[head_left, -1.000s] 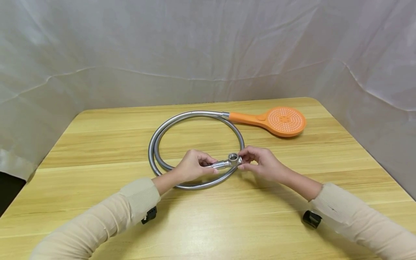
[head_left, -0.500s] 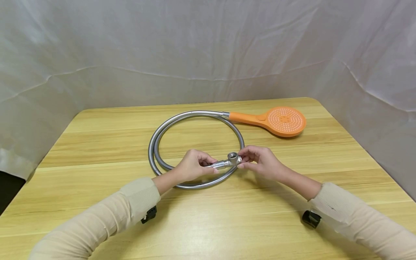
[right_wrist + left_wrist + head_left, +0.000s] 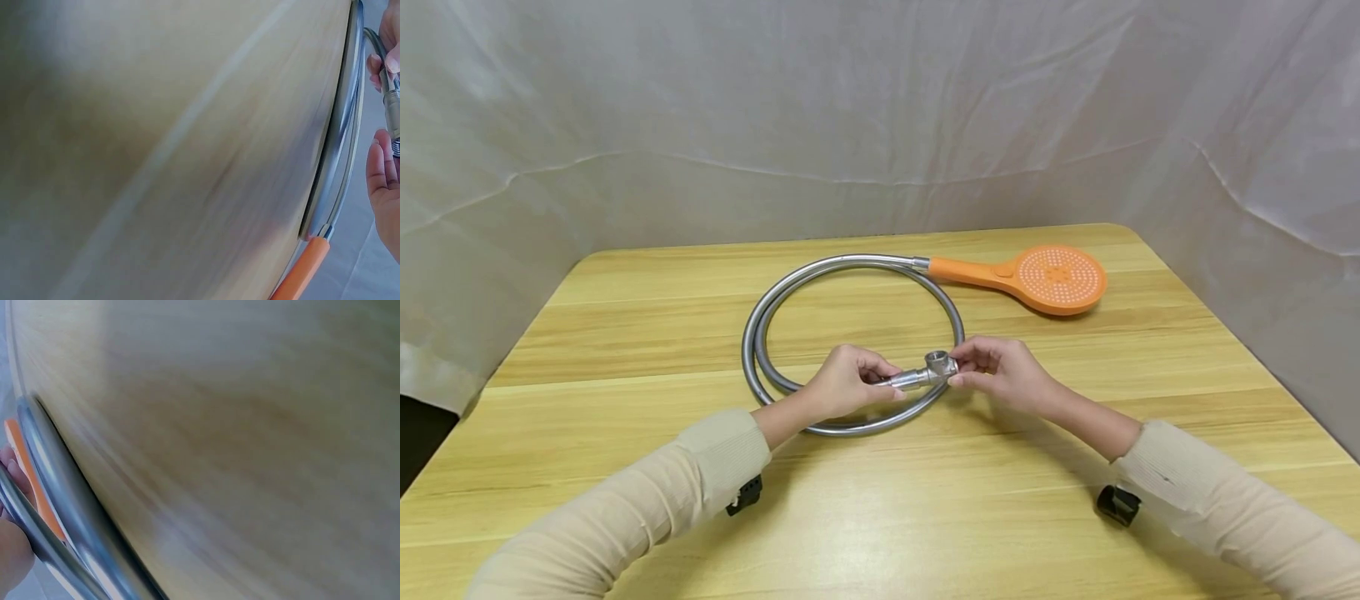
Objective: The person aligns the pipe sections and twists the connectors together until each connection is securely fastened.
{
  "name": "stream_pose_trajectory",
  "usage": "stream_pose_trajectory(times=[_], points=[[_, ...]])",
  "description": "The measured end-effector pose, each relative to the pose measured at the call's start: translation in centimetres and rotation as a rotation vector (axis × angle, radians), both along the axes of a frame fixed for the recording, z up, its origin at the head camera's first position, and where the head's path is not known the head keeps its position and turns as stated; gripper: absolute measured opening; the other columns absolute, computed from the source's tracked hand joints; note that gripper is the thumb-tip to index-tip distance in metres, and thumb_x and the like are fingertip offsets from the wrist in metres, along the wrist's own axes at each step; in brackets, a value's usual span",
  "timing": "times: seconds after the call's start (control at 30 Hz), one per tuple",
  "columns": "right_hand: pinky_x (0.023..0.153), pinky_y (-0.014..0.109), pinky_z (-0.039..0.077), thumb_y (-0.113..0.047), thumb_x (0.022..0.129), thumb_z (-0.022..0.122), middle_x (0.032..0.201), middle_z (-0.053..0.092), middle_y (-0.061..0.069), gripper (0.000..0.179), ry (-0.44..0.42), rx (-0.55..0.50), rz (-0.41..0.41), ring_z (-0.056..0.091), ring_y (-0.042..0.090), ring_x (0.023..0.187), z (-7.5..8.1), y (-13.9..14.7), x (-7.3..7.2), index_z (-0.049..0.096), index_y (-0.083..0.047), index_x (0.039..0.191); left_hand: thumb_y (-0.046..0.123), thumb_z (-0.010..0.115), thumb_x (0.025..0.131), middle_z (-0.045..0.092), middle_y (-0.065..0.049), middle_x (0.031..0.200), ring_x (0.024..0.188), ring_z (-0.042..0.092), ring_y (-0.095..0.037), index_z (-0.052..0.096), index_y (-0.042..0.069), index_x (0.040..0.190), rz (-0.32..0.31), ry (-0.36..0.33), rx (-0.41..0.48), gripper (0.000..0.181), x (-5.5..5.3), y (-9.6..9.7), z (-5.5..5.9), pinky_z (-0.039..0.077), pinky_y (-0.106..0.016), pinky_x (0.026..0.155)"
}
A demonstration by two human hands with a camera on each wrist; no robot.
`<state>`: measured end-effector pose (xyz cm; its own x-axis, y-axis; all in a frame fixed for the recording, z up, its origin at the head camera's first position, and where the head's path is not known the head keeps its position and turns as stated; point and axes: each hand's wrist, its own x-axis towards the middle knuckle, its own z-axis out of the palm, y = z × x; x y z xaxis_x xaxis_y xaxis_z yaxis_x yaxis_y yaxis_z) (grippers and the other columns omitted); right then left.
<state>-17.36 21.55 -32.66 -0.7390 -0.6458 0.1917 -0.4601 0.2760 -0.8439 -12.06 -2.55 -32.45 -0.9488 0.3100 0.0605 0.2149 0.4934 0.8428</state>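
Note:
My left hand pinches the metal end connector of a chrome shower hose between thumb and fingers. Joined in line with that connector is a silver tee fitting, its round side opening turned upward. My right hand pinches the fitting's far end with thumb and fingertips, which partly hide it. In the right wrist view the fitting shows a threaded end close to the right fingers. The hose lies coiled on the table behind the hands. Its other end runs into an orange hand shower, spray face up.
A wooden table carries everything. Pale cloth hangs behind it and along both sides. Small black devices sit under both sleeve cuffs. The hose loops pass close beneath the left hand.
The tee fitting has turned about its long axis: its side opening, which faced toward me, now points more upward and away. Both hands keep their places; hose coil and hand shower stay put.

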Motion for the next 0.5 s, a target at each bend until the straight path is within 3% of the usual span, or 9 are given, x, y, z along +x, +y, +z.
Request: stream_pose_trajectory(times=[0.33, 0.5], points=[[0.066, 0.020, 0.053, 0.002, 0.079, 0.067, 0.090, 0.066, 0.021, 0.025, -0.046, -0.015, 0.012, 0.060, 0.002, 0.073, -0.05, -0.02, 0.03, 0.059, 0.011, 0.102, 0.008, 0.076, 0.074, 0.072, -0.014, 0.082, 0.055, 0.051, -0.005, 0.072, -0.002, 0.090, -0.003, 0.005, -0.008, 0.019, 0.03, 0.02, 0.07, 0.044, -0.016, 0.049], [0.068, 0.028, 0.056, 0.004, 0.082, 0.065, 0.089, 0.064, 0.023, 0.024, -0.112, -0.043, 0.013, 0.064, 0.013, 0.072, -0.10, -0.12, 0.07, 0.058, 0.013, 0.102, 0.008, 0.076, 0.074, 0.072, -0.013, 0.082, 0.054, 0.050, -0.005, 0.072, -0.001, 0.090, 0.005, 0.000, -0.008, 0.019, -0.01, 0.04, 0.00, 0.042, -0.016, 0.048]])
